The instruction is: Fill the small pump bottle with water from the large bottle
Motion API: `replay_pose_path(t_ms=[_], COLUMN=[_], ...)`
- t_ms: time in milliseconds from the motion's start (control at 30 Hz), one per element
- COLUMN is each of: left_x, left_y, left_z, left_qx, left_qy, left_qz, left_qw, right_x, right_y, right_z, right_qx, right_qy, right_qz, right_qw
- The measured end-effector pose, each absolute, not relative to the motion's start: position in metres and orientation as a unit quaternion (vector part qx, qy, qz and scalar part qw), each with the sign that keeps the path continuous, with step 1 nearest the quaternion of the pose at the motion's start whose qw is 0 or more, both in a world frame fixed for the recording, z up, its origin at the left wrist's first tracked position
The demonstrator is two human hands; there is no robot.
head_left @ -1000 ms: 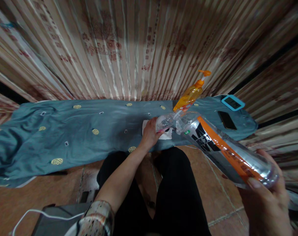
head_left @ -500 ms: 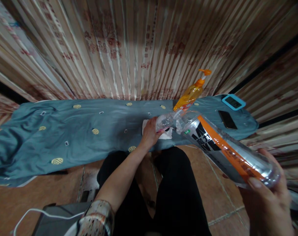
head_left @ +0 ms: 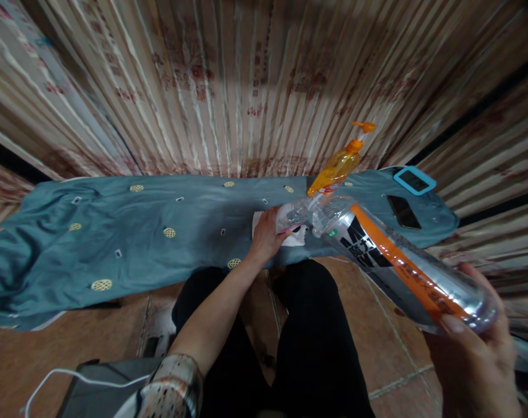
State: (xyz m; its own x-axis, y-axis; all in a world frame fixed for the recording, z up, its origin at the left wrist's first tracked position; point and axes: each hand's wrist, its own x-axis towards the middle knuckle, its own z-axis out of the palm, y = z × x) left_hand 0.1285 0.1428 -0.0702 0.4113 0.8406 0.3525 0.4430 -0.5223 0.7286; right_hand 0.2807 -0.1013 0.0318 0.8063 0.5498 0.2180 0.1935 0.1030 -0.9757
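My right hand is wrapped round the base of a large clear plastic bottle with a silver, black and orange label. The bottle is tilted, its neck pointing left and down. At its mouth is the top of a smaller clear plastic bottle, which my left hand grips; whether the two mouths touch I cannot tell. Under the small bottle lies a white paper tissue on the cloth. Just behind stands an orange pump bottle holding yellow-orange liquid.
A teal patterned cloth covers the long bench. At its right end lie a blue-framed digital timer and a dark phone. Pleated curtains hang behind. A grey box with a white cable is at lower left.
Both hands and both clear bottles keep nearly the same positions. The view has shifted very slightly against the curtain.
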Motion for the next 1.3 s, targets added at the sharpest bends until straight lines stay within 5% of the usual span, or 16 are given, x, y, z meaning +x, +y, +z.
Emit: replay_pose_path(t_ms=[1300], left_x=[0.1287], left_y=[0.1428], left_z=[-0.0712], left_qx=[0.798], left_qy=[0.406], left_qz=[0.358], left_qw=[0.263], right_x=[0.2812], right_y=[-0.1008], right_z=[0.0311], right_qx=[-0.660], right_qy=[-0.271], right_qz=[0.134], right_qw=[0.688])
